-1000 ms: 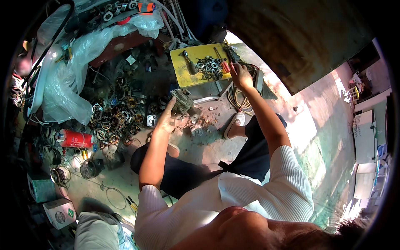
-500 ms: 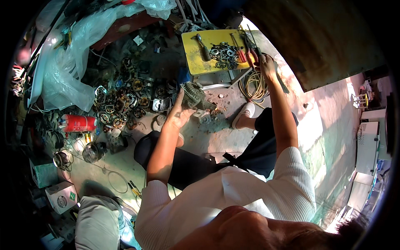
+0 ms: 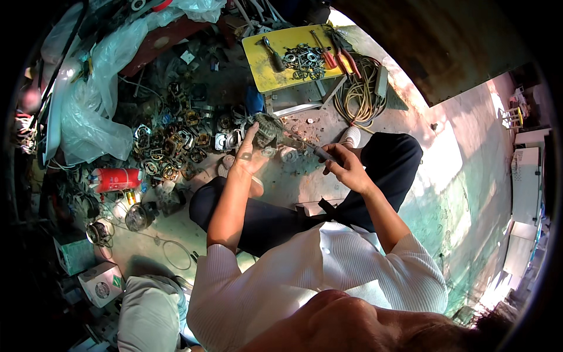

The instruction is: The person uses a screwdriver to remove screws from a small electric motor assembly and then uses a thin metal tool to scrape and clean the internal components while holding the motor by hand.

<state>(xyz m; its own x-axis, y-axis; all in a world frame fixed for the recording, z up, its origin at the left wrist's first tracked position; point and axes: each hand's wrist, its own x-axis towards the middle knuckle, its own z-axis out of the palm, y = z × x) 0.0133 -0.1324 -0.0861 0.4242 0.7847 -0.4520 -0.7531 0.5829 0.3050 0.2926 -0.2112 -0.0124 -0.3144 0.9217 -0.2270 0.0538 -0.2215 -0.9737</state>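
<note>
My left hand (image 3: 249, 155) holds a dirty, ribbed metal motor part (image 3: 268, 129) in front of me, between my knees. My right hand (image 3: 349, 167) is closed on the dark handle of a long screwdriver (image 3: 323, 154), whose shaft points left toward the metal part; whether its tip touches it I cannot tell. Just beyond, a yellow board (image 3: 258, 79) on a metal stand holds several washers and small rings (image 3: 304, 61), a ratchet (image 3: 273, 56) and red-handled tools (image 3: 328, 58).
Piles of motor parts (image 3: 176, 138), plastic sheeting (image 3: 99, 111) and a red cylinder (image 3: 114, 180) lie at left. Coiled cable (image 3: 360, 100) lies beside the stand. A rusty metal sheet (image 3: 446, 53) stands at upper right. A box (image 3: 99, 284) and grey cushion (image 3: 146, 317) are at lower left.
My right hand has moved from the tools on the board down and toward me, now with the screwdriver in it, pointed at the metal part. My left hand keeps hold of that part.
</note>
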